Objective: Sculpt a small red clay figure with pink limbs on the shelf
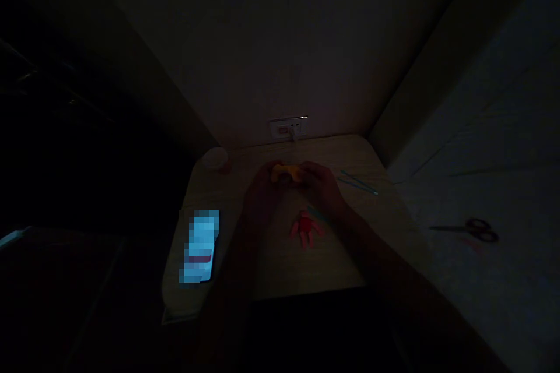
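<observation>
The scene is very dark. Between my two hands is a small yellow-orange piece [287, 173], thick at both ends and narrower in the middle; its material is hard to make out. The fingers of my left hand [263, 183] close on its left end, and those of my right hand [321, 180] on its right end. Nearer to me, a small red and pink figure [305, 225] with arms and legs lies flat on the wooden tabletop [280, 268]. A short bluish-green strip lies beside it, partly hidden by my right forearm.
A phone [201, 247] with a lit, blurred screen lies at the left. A pale round container [215, 158] stands at the back left. Thin bluish sticks [359, 182] lie right of my hands. Scissors [470, 229] rest on the surface farther right. A wall socket [289, 127] is behind.
</observation>
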The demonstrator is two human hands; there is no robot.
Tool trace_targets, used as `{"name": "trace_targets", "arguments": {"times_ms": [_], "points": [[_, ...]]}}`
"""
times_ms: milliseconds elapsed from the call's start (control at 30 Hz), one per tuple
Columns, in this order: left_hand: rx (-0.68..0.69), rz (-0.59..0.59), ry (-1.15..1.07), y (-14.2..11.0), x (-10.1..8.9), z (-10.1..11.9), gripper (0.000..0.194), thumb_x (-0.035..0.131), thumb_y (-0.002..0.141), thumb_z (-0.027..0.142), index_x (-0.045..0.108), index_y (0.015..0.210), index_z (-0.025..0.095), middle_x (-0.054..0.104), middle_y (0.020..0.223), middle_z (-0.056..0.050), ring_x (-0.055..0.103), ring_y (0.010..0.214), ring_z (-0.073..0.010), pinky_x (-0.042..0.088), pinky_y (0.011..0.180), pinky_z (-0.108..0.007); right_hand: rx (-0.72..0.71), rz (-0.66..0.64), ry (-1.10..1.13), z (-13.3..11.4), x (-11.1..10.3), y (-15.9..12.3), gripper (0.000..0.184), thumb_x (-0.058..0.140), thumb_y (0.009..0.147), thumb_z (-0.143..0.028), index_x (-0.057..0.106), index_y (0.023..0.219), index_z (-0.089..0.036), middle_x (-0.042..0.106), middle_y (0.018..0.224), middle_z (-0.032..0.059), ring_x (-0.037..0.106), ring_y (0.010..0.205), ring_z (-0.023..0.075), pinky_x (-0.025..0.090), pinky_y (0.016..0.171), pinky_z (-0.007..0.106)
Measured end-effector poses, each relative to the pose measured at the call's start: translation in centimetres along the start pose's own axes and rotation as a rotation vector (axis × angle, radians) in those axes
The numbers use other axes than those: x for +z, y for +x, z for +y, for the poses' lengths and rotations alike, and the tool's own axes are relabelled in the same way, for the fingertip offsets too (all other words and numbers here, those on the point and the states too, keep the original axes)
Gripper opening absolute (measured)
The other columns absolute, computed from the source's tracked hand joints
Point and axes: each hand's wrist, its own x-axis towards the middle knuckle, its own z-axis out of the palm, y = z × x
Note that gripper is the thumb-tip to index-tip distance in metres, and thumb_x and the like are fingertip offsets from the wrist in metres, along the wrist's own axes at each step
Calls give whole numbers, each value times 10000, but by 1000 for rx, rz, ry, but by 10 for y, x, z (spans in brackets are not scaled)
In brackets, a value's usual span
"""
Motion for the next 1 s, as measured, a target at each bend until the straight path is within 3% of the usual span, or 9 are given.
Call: {"name": "trace_targets", "arguments": {"times_ms": [167,333,533,633,733,833,900,1000], "points": [[36,58,-74,-20,13,0,345,746,851,484,736,1036,193,742,1128,-93,694,1046,-236,572,912,-366,-374,-223,-586,-13,4,-15,154,677,919,-356,773,941,-236,709,987,77,638,929,228,488,862,373],[51,36,-111,-52,29,0,356,785,835,444,720,1079,193,742,1175,-92,689,1124,-232,542,984,-359,-523,-184,-868,-28,7,-46,128,745,876,-287,759,983,-217,636,1060,110,602,1000,263,496,893,412],[41,31,-188,-102,56,-4,352,741,857,333,698,1197,254,640,1438,-86,610,1322,-303,487,1106,-477,-566,86,-718,-43,8,-99,400,680,927,-422,619,1277,-240,581,1244,134,556,1199,315,499,1014,519],[78,-35,-155,-130,76,-12,428,706,879,308,666,1304,281,603,1497,-74,513,1437,-317,384,1214,-496,-593,157,-650,-44,22,-115,551,559,989,-499,472,1484,-272,481,1489,150,437,1410,341,399,1143,596],[88,-110,-144,-154,95,-13,491,623,936,428,610,1407,292,505,1596,-55,351,1551,-318,258,1293,-494,-575,150,-584,-45,41,-125,646,386,1036,-594,312,1607,-301,286,1673,122,262,1552,348,297,1210,641],[81,-114,-116,-167,106,-4,669,523,933,671,510,1506,326,431,1647,-44,252,1590,-337,250,1295,-510,-540,80,-540,-49,55,-134,717,276,1039,-665,190,1661,-319,138,1746,71,93,1613,337,192,1256,649],[90,-85,-67,-169,109,3,780,433,911,788,473,1535,321,403,1662,-48,199,1605,-341,248,1295,-516,-540,11,-530,-51,60,-141,773,256,1028,-695,108,1681,-310,74,1763,57,25,1620,339,104,1275,652],[180,-50,0,-158,109,9,802,293,928,819,460,1546,336,360,1684,-32,147,1617,-333,236,1289,-541,-521,-78,-515,-49,63,-154,820,278,1025,-689,7,1688,-289,21,1767,60,-1,1616,359,42,1275,664]]}}
